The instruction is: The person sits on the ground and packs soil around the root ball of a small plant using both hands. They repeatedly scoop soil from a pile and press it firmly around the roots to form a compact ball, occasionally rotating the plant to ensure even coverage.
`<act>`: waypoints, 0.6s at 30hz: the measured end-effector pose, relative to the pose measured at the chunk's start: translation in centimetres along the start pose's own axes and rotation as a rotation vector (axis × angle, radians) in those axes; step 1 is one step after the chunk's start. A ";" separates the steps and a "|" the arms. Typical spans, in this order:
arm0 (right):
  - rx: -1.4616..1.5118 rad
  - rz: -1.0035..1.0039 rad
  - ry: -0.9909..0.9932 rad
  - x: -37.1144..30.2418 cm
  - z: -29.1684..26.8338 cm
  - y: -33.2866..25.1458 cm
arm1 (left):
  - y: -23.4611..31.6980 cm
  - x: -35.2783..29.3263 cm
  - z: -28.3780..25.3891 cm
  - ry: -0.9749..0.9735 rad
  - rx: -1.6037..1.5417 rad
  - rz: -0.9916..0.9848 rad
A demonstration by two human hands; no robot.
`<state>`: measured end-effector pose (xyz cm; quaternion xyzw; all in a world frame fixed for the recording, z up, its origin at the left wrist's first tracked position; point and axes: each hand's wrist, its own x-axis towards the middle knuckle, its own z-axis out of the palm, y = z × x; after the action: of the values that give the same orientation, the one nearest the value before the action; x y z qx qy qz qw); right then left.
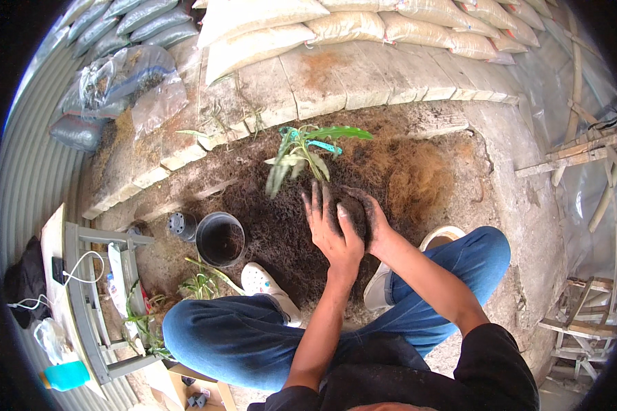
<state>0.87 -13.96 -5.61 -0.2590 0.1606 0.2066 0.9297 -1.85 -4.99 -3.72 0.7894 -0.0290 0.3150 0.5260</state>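
My left hand [334,231] lies with its soil-covered fingers against the near left side of a dark soil ball [350,207]. From the right, my right hand [378,227] cups the same ball, so it sits pressed between both palms. A leafy green plant [299,152] leans away from me just beyond my fingertips, apparently rooted in that ball; the stem's base is hidden by my fingers. Behind its leaves lies a turquoise tool [324,146], partly covered. Dark loose soil [267,198] spreads under and around my hands.
A black pot [221,240] and a smaller grey pot [182,226] stand to the left. Brown fibre [421,179] is heaped at right. Concrete blocks [322,89] bear pale sacks [349,27] at the back. Uprooted plants [202,284] lie near a grey table [106,301].
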 end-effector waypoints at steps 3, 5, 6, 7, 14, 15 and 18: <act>-0.015 -0.010 0.055 -1.0 0.8 0.0 | 0.2 0.0 0.2 -0.010 0.004 0.002; -0.003 -0.008 0.002 -0.4 0.5 0.2 | -0.3 0.2 0.1 -0.020 -0.053 0.004; 0.002 -0.012 -0.017 -0.3 0.1 0.1 | -0.5 0.0 0.1 -0.030 -0.088 0.002; 0.041 -0.001 -0.024 -0.2 -0.5 0.2 | -0.6 -0.1 0.0 -0.047 -0.124 0.003; 0.114 -0.010 -0.007 -1.3 1.9 -1.0 | -0.2 1.0 -0.8 0.049 -0.093 0.009; 0.104 -0.007 -0.025 -1.1 2.2 -1.1 | 0.2 1.0 -1.3 0.087 -0.103 -0.015; 0.076 -0.027 -0.011 -1.7 2.6 -0.8 | 1.5 0.9 -2.0 0.057 0.125 0.108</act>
<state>0.25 -13.67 -2.48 -0.2246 0.1597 0.1894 0.9424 -2.62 -3.66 -1.53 0.8086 -0.0368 0.3666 0.4587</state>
